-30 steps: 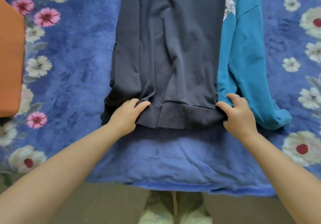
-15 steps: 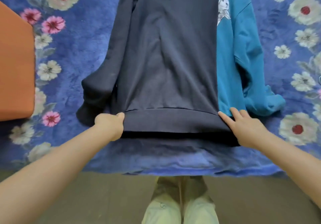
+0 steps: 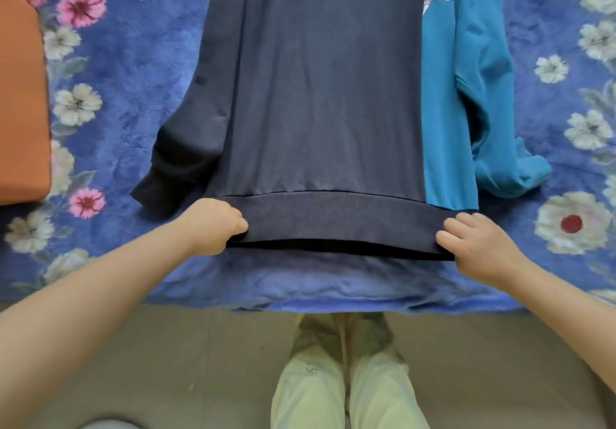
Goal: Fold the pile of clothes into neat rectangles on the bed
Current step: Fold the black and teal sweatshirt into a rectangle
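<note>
Gripping the hem of a dark sweatshirt (image 3: 326,95) at both corners, two hands hold it flat on the bed.

From the head camera, the left hand (image 3: 213,225) has its fingers curled tight round the left end of the ribbed hem (image 3: 333,218), and the right hand (image 3: 480,245) pinches the right end, thumb against bent fingers. The sweatshirt lies spread lengthwise on a blue flowered blanket (image 3: 126,62), its left sleeve (image 3: 186,148) angled out beside the body. It partly covers a teal sweatshirt (image 3: 466,95), whose sleeve bunches at the right. An orange cushion (image 3: 20,112) sits at the left edge. Pale trousers (image 3: 340,378) stand on the floor below the bed's edge.
</note>
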The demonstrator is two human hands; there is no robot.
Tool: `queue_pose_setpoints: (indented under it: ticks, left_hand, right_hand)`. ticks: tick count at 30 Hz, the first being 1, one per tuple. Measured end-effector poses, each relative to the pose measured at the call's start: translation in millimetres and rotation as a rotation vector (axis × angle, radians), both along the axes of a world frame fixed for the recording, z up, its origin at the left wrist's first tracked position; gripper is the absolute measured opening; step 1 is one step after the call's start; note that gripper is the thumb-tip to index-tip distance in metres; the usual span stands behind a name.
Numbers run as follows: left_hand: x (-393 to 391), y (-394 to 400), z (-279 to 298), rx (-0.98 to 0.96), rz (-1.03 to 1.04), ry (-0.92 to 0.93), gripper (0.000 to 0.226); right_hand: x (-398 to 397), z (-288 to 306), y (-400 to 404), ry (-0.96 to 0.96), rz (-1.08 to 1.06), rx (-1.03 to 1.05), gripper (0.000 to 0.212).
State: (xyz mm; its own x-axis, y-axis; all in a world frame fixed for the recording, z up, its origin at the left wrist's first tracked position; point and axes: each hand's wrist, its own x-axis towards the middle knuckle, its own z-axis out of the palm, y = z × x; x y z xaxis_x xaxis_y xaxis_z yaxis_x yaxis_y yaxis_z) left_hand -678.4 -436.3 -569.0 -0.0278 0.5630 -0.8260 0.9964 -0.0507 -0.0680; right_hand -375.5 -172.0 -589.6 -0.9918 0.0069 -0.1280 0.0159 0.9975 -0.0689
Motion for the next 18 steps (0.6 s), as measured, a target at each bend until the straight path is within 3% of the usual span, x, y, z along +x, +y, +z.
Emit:
queue_pose_setpoints:
  ticks: [5,7,10,12,15,18]
  left_hand:
    - [6.1,-11.4,-4.3,0.026,-0.043,-0.017,0.034]
    - [11.3,-13.1,-11.6,0.012,-0.021,-0.054,0.034]
    - [18.2,-7.6,-23.4,-0.03,0.035,-0.089,0.035]
    - [20.8,1.8,-27.8,-0.108,0.093,-0.079,0.035]
    - [22.9,23.7,-23.6,-0.298,0.113,-0.065,0.033]
    - [21.9,46.1,-21.5,-0.399,0.149,-0.077,0.032]
  right_hand:
    - [2.7,1.7,-2.5,-0.181,0.079,0.003,0.023]
    - [4.1,0.2,-3.2,-0.296,0.08,-0.017,0.01]
    - [2.4,-13.0,-2.8,-0.511,0.034,-0.025,0.041]
    - [-9.7,-10.9,-10.1,-0.67,0.088,0.077,0.037]
    - [-21.4,-12.3,-14.0,-0.951,-0.033,0.034,0.012]
    - [-41.1,-6.4,-2.9,-1.028,-0.158,-0.166,0.026]
